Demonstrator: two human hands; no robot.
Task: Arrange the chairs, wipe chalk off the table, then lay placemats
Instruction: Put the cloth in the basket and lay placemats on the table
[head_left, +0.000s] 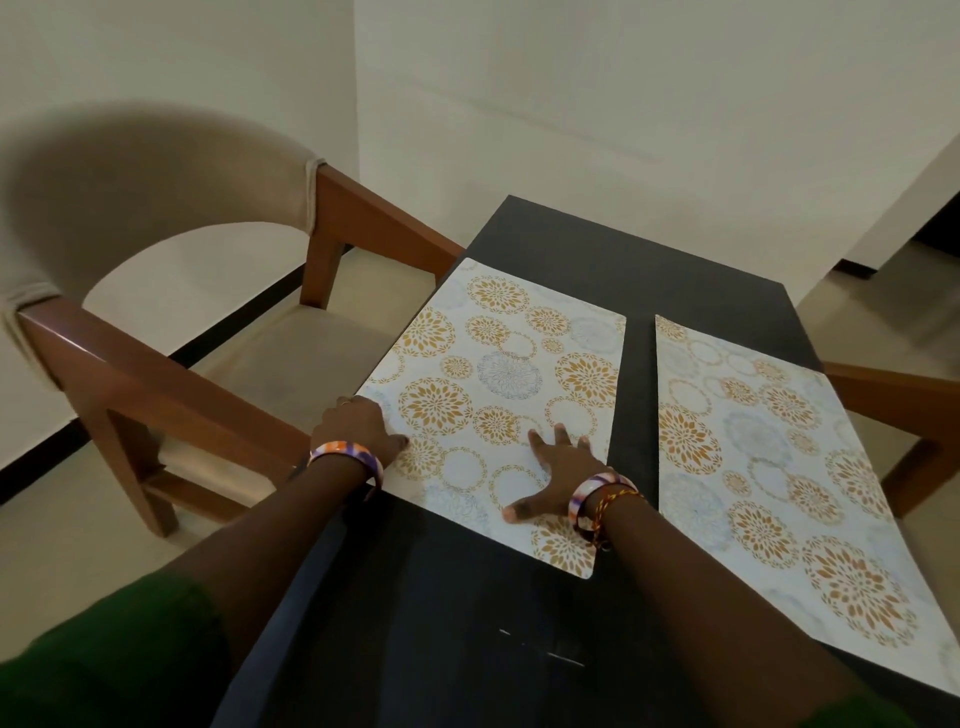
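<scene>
- dark matte rectangular table runs from near edge to far wall; two white placemats printed with gold and blue floral circles lie flat on it, side by side, apart, with a strip of bare tabletop between them
- left placemat sits by the table's left edge; right placemat runs along the right edge and reaches nearer than the left one
- left hand rests on the near-left corner of the left placemat, right at the table edge; fingers bent over the mat's edge, thumb on top; cannot tell if it pinches the mat or just presses it
- right hand lies flat on the near part of the same mat, fingers spread and straight, thumb out to the left; pressing, gripping nothing
- orange-purple-white bangle on each wrist; red-yellow braided thread on the right wrist; green sleeves at the near frame edge
- faint white chalk marks on the near tabletop, between the forearms
- brown wooden armchair with beige upholstered seat and curved back stands at the table's left side, seat partly under the edge; wooden arm of a second chair shows at the right side
</scene>
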